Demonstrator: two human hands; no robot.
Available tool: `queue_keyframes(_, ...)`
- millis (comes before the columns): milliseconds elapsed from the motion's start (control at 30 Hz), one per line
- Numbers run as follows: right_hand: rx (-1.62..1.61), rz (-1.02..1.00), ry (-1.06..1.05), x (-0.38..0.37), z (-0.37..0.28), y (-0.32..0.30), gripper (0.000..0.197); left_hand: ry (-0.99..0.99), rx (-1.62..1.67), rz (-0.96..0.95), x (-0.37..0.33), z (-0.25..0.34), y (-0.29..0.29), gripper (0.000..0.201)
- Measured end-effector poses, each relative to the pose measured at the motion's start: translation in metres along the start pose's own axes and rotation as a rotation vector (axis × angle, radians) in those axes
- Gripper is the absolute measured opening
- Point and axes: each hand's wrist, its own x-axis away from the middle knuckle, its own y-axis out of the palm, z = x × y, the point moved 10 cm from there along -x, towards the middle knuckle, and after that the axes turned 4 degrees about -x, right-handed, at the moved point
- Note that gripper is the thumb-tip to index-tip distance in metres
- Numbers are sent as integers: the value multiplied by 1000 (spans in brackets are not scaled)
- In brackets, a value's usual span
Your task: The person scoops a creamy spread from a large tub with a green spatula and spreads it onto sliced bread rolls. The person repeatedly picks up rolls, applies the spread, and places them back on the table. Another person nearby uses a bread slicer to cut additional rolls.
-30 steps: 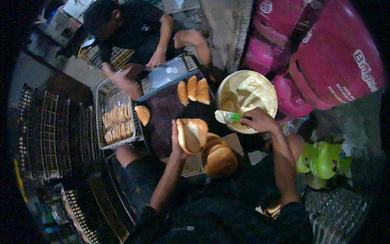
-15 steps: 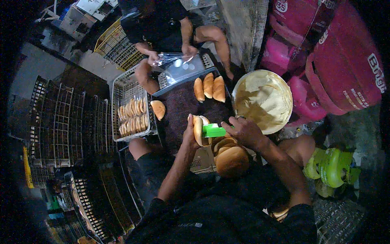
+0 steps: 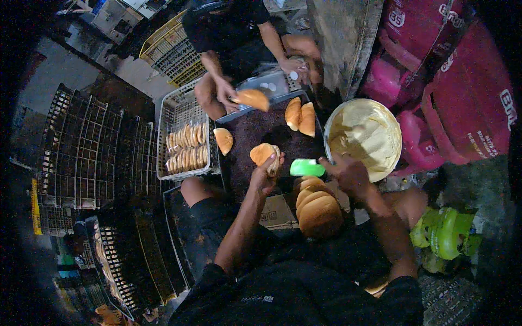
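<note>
My left hand (image 3: 265, 176) grips a soft bread bun (image 3: 262, 154) above a wide tray of dark brown granules (image 3: 242, 168). Just right of it, my right hand (image 3: 350, 176), slightly blurred, has its fingers at the end of a bright green flat spreader (image 3: 306, 167). The spreader is apart from the bun. A row of overlapping round buns (image 3: 319, 212) lies close to me, below the spreader. Beyond my right hand stands a round tub of pale yellow cream (image 3: 363, 133).
Across the tray, another person's hand (image 3: 225, 95) holds a bread roll (image 3: 253, 99); their other hand is by clear plastic (image 3: 266, 84). Two rolls (image 3: 307, 119) and a folded bun (image 3: 223, 141) lie on the granules. A crate (image 3: 159, 157) of packed buns is left; green gas cylinders (image 3: 448, 233) stand right.
The green spreader has come out of the bun, and my hands have moved apart. My left hand has tilted the bun over. The other person has picked up one of the three rolls.
</note>
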Motion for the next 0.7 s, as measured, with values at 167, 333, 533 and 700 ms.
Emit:
queue_keyframes(167,-101,167,75,5,49,-39,32,60,98,10,-39,25,-30,42)
queue_keyframes(333,-155,166,224,10,76,-38,30,541,-1198,77,-73,24,-73,40)
queue_keyframes(533,-212,86,308,22,91,-39,31,427,-2613,-138,-80,-60,-9,46)
queue_keyframes(700,-233,49,342,23,103,-33,31,-329,-2132,-196,-120,-5,-24,47)
